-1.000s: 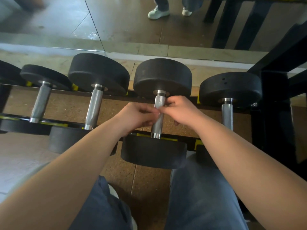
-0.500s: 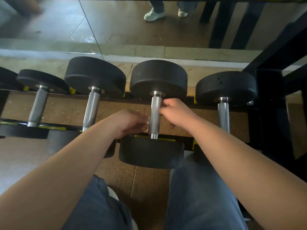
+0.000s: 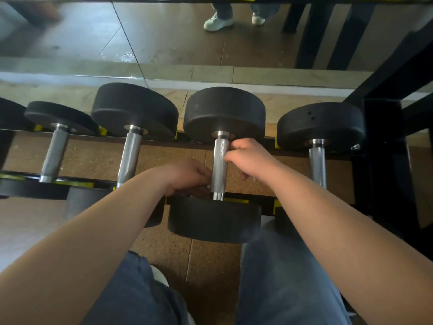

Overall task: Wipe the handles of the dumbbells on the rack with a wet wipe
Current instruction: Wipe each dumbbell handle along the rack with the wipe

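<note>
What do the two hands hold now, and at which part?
Both touch the knurled steel dumbbell handle: right hand near its far end, left hand near its near end. No wipe is visible.

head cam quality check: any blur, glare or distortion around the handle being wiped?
Head view: the knurled handle between the left hand and right hand is sharp; wide-angle bowing bends the rack rail and forearms; the mirror above looks hazy, its top-left blurred; no hard glare.
</note>
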A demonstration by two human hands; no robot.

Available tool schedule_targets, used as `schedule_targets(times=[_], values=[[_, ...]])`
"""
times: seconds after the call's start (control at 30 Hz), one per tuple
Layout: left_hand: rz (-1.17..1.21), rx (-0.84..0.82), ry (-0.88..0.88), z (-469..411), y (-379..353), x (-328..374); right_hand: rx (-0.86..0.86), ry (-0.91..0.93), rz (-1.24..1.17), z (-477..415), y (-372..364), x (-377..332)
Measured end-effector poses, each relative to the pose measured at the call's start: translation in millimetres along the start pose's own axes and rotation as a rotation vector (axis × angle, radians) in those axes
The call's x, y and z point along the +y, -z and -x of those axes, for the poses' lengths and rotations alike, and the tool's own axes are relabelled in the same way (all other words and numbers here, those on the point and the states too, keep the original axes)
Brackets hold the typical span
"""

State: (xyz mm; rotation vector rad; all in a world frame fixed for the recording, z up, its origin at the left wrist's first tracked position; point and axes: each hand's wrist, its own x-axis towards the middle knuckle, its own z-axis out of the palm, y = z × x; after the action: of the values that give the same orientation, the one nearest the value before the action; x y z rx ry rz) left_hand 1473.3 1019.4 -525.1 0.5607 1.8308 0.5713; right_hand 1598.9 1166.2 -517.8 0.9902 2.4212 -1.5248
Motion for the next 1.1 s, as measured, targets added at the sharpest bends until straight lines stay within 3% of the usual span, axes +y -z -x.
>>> schedule_targets(times=[0.1, 0.17, 0.27, 0.4, 0.47, 0.53, 0.6, 0.67, 0.8, 0.87, 1.03, 1.1], values=[[0.500, 0.087, -0.108, -13, 1, 13, 0.015, 0.000, -0.003, 2, -1, -1], [0.615, 0.129, -0.240, -21, 2, 19, 0.052, 0.007, -0.014, 3, 0, -1], [0.477, 0.023, -0.296, -27, 5, 7, 0.102, 0.003, -0.032, 5, 1, -2], [0.030, -0.225, -0.076, -34, 13, -18, 0.092, -0.014, -0.019, 5, 2, -5], [0.109, -0.248, -0.076, -36, 13, -15, 0.077, -0.017, -0.018, 6, 2, -5], [0.396, -0.144, -0.178, -38, 11, -3, 0.087, -0.023, -0.021, 6, 3, -5], [0.535, -0.016, -0.271, -38, 10, 9, 0.099, -0.036, -0.023, 5, 4, -4], [0.403, -0.040, -0.253, -34, 11, 8, 0.099, -0.046, -0.017, 4, 3, -4], [-0.044, -0.265, -0.048, -21, 11, -14, 0.083, -0.040, -0.022, 4, 0, -6], [0.004, -0.217, -0.086, -20, 4, -10, 0.084, -0.051, -0.034, 3, 1, -6], [0.450, -0.074, -0.210, -31, -13, -6, 0.101, -0.079, -0.056, 3, 2, -7], [0.369, -0.110, -0.186, -30, -10, -10, 0.107, -0.085, -0.067, 4, 3, -6]])
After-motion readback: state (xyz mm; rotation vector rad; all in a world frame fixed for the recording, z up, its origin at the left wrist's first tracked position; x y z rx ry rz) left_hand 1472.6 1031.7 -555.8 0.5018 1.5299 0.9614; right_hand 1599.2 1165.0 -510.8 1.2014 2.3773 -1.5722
